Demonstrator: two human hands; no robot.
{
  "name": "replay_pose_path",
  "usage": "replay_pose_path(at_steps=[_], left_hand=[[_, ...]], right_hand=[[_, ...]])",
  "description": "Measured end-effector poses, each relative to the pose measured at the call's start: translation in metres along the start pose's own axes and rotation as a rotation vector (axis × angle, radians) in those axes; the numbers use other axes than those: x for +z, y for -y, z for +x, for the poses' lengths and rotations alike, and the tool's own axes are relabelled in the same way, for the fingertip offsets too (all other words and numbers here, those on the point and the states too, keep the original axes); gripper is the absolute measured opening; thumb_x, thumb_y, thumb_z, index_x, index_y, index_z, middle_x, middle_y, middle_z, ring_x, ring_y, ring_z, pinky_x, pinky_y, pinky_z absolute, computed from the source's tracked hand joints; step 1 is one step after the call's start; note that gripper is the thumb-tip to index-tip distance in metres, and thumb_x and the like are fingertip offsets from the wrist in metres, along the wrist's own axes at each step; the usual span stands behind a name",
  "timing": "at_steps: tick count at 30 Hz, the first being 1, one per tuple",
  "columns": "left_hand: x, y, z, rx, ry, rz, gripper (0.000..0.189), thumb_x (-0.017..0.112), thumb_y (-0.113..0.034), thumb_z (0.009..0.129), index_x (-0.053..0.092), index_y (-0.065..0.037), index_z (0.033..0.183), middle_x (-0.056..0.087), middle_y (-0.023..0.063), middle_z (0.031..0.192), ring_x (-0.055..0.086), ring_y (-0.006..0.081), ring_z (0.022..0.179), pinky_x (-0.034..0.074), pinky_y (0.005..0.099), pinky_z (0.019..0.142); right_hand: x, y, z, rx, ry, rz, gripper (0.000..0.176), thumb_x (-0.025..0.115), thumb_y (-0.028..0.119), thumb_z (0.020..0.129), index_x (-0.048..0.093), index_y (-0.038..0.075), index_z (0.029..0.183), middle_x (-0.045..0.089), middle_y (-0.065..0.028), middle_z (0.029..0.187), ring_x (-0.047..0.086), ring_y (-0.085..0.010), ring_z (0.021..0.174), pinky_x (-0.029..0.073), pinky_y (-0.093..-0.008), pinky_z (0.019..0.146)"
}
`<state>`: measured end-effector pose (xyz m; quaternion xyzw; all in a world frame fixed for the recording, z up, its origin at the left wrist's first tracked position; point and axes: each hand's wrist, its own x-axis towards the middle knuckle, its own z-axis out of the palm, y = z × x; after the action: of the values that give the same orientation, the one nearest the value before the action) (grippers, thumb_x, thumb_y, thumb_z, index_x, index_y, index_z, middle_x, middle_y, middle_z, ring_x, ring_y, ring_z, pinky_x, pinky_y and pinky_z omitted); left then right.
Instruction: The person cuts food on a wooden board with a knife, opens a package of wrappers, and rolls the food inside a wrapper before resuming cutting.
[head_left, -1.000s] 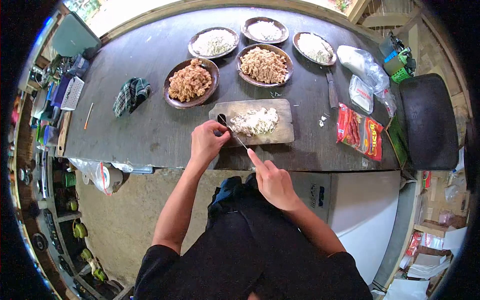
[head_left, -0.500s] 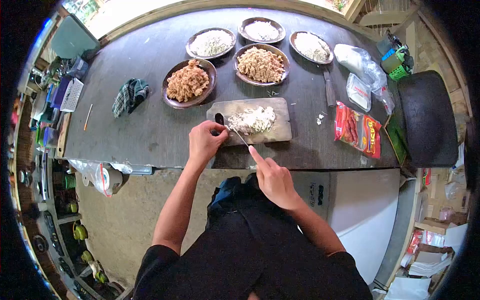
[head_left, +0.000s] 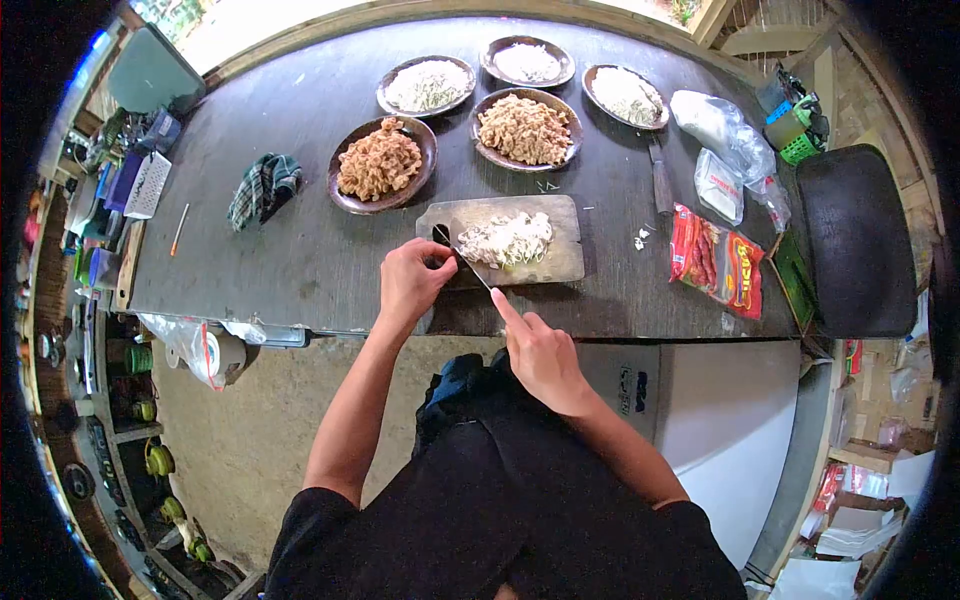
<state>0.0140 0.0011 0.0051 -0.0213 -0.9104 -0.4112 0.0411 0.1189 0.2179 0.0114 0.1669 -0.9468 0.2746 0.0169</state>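
Note:
A pale wooden cutting board (head_left: 560,255) lies near the table's front edge, with a heap of chopped whitish food (head_left: 508,240) on it. My right hand (head_left: 543,355) is closed round the handle of a knife (head_left: 476,272), its index finger stretched along the top. The blade points up and left to the fingertips of my left hand (head_left: 412,280). Those fingers are pinched together at the board's left end, below its dark handle hole; what they hold, if anything, is too small to make out.
Behind the board stand plates of brown food (head_left: 380,165), (head_left: 523,130) and plates of white shreds (head_left: 430,86). A red food packet (head_left: 715,262), plastic bags (head_left: 725,130) and another knife (head_left: 660,180) lie right. A checked cloth (head_left: 264,190) lies left.
The knife and my right hand have shifted slightly left, and the blade now lies closer to my left fingertips. The view has moved a little.

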Motion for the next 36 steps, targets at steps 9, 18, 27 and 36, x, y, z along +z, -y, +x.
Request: replay_pose_path(at_steps=[9,18,27,36], left_hand=[[0.002,0.000,-0.001,0.014,-0.023,0.015,0.019,0.080,-0.023,0.080,0.080,-0.007,0.090,0.076,0.0115,0.089,0.074,0.0291,0.082,0.056,0.0374,0.076],[-0.001,0.000,0.002,-0.028,0.004,0.008,0.017,0.079,-0.022,0.080,0.080,-0.006,0.088,0.076,0.0115,0.087,0.073,0.0290,0.079,0.056,0.0371,0.075],[0.002,-0.006,0.001,0.085,-0.024,0.078,0.015,0.079,-0.018,0.081,0.080,-0.007,0.090,0.076,0.0103,0.090,0.073,0.0274,0.088,0.055,0.0366,0.082],[0.016,-0.018,0.015,0.331,-0.025,0.286,0.010,0.079,-0.021,0.080,0.079,-0.011,0.082,0.076,0.0068,0.090,0.067,0.0279,0.086,0.051,0.0398,0.082]], right_hand=[[-0.010,0.002,-0.010,0.025,0.031,0.097,0.064,0.060,0.009,0.099,0.042,0.018,0.159,0.061,-0.0171,0.079,0.065,-0.0391,0.064,0.054,-0.0497,0.060],[0.001,0.000,-0.002,-0.009,0.012,0.127,0.066,0.060,0.009,0.097,0.038,0.015,0.159,0.061,-0.0172,0.077,0.066,-0.0391,0.062,0.056,-0.0515,0.058],[0.000,-0.008,-0.001,0.032,-0.044,0.092,0.064,0.059,0.010,0.098,0.040,0.016,0.159,0.062,-0.0178,0.079,0.066,-0.0391,0.065,0.056,-0.0515,0.060],[-0.011,-0.022,0.000,0.088,-0.151,0.060,0.062,0.059,0.012,0.099,0.042,0.020,0.158,0.059,-0.0167,0.077,0.065,-0.0398,0.066,0.055,-0.0526,0.062]])
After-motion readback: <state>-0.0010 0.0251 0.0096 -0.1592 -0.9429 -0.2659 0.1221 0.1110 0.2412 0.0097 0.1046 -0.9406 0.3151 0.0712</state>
